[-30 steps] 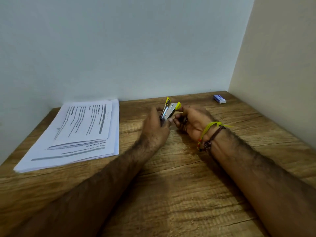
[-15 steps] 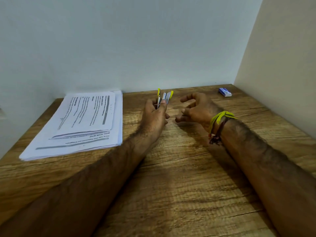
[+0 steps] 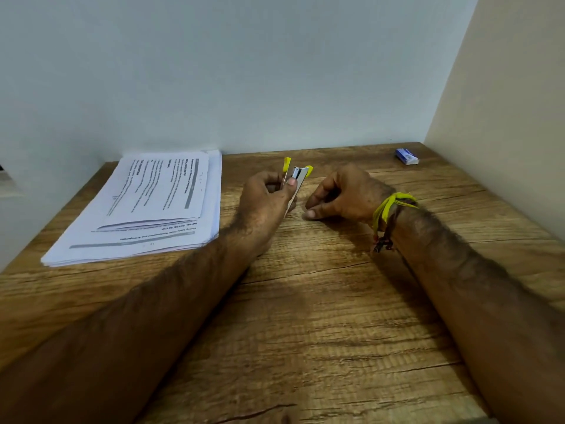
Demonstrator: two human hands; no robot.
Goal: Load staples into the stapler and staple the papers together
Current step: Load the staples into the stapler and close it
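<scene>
A small yellow and metal stapler (image 3: 298,175) stands upright in my left hand (image 3: 269,200), its top swung open so two yellow tips show above my fingers. My left thumb presses on its metal channel. My right hand (image 3: 342,194) rests just to the right of the stapler, apart from it, fingers curled with thumb and fingertips near each other; I cannot see anything between them. A stack of printed papers (image 3: 146,206) lies on the table to the left. A small blue and white staple box (image 3: 406,156) sits at the far right corner.
The wooden table (image 3: 305,316) is bounded by a pale wall behind and a beige wall on the right. A yellow thread and a dark band circle my right wrist (image 3: 386,212). Both forearms lie over the table's near half.
My right hand let go of the stapler, opened, then curled its fingers again beside it. My left hand kept the stapler and held it upright.
</scene>
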